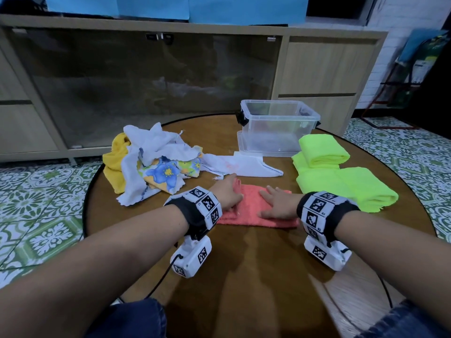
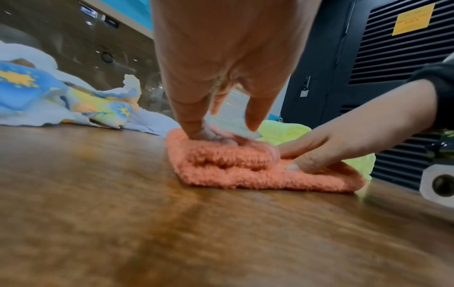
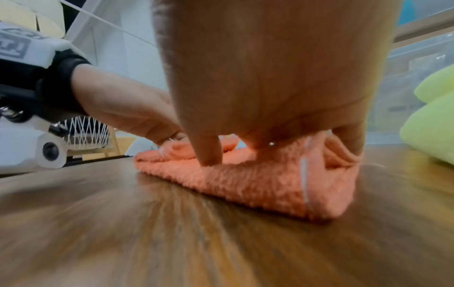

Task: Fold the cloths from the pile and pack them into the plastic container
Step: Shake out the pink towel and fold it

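Cloths: orange cloth [image 1: 253, 206] lies folded on bench [image 1: 244, 264], near edge. Left hand [image 1: 225, 192] and right hand [image 1: 278, 203] press flat, fingers [image 2: 194, 124] straight, likely setting the crease. Pile [image 1: 151, 159] left; empty container [image 1: 278, 125] behind.

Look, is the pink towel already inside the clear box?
No, the pink towel lies on the table under both hands, while the clear box stands farther back.
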The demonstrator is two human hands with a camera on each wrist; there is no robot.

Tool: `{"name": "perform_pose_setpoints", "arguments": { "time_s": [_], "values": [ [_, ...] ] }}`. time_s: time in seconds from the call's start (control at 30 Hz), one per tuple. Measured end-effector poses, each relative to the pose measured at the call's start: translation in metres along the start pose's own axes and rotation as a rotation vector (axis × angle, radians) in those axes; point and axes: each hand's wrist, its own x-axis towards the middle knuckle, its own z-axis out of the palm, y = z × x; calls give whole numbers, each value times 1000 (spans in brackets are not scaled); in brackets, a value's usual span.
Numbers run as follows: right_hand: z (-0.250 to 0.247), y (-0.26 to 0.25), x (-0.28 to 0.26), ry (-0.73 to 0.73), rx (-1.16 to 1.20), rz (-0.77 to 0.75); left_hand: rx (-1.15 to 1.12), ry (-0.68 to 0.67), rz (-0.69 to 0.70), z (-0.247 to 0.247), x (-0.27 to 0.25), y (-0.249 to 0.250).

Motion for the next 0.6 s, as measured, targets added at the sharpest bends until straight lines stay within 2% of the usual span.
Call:
{"name": "perform_pose_setpoints", "arguments": {
  "time_s": [0.13,0.2,0.27,0.33,0.43,0.6],
  "values": [
    [3,-1,0,5,-5,-1,24,-54,-13,2,-2,2],
    [3,1,0,15,-11,-6,238,-41,16,1,-4,3],
    [5,2,-1,28,-17,-11,554,-37,66,7,-8,0],
    [8,2,-1,37,-21,-12,702,-117,79,14,-11,-5],
    [12,3,0,53,-16,-15,688,-236,25,18,-10,-11],
    [14,4,1,62,-21,-19,690,-234,6,19,-9,-11]
  ]
}}
